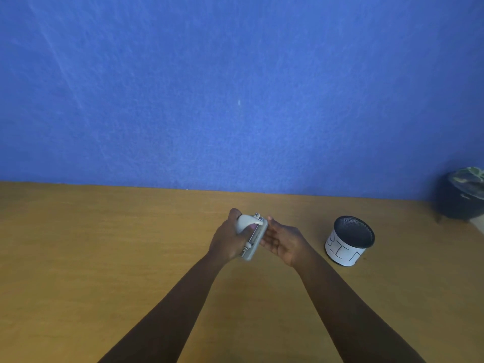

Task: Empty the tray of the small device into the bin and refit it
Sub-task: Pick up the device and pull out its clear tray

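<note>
A small grey hole punch (252,235) with a pale lever is held tipped on its side above the wooden table. My left hand (227,238) is wrapped around its lever side. My right hand (282,241) lies against its flat base, palm up, fingers stretched along the tray side. Whether the tray is on or off the base I cannot tell. The bin (349,241), a black mesh cup wrapped in white paper with hand-written letters, stands upright to the right of my hands, a short gap away.
The wooden table (131,258) ends at a blue wall (235,87) behind. A dark pot with a leafy plant (462,197) sits at the far right edge, beyond the bin.
</note>
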Motion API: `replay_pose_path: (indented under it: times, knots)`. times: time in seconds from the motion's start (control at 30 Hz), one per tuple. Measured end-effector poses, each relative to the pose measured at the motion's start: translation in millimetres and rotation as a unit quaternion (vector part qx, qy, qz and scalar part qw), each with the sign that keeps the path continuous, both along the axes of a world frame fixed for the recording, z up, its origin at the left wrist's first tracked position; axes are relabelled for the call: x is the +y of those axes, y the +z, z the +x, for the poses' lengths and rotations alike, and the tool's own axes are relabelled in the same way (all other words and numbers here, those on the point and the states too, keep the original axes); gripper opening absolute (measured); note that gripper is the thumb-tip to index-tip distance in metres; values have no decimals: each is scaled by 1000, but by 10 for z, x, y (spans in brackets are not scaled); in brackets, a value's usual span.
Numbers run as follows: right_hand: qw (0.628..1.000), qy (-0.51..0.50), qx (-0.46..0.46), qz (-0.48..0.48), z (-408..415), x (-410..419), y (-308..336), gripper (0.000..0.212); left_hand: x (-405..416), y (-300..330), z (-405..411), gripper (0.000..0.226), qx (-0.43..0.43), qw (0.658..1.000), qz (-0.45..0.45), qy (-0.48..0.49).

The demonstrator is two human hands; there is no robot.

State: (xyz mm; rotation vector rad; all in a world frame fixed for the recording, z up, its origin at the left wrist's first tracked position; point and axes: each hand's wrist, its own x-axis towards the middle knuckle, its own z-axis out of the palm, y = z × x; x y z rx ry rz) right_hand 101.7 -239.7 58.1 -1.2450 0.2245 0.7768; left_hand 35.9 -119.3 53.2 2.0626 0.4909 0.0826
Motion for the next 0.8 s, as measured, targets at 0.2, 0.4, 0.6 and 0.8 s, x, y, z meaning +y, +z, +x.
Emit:
replay_pose_path:
  times: [0.2, 0.4, 0.6, 0.8]
  knots:
    - [999, -28, 29, 23, -29, -2, -30, 26, -17, 53, 28, 24, 23, 994, 101, -20]
    - [997, -61, 38, 18, -50, 10, -30, 27, -49, 70, 35, 34, 25, 993, 117, -21]
    - [999, -26, 9, 33, -101, 19, 21, 34, -36, 104, 79, 25, 19, 994, 96, 41]
    - [999, 6, -6, 50, -347, 91, -80, 31, 19, 167, 203, 39, 32, 985, 53, 158]
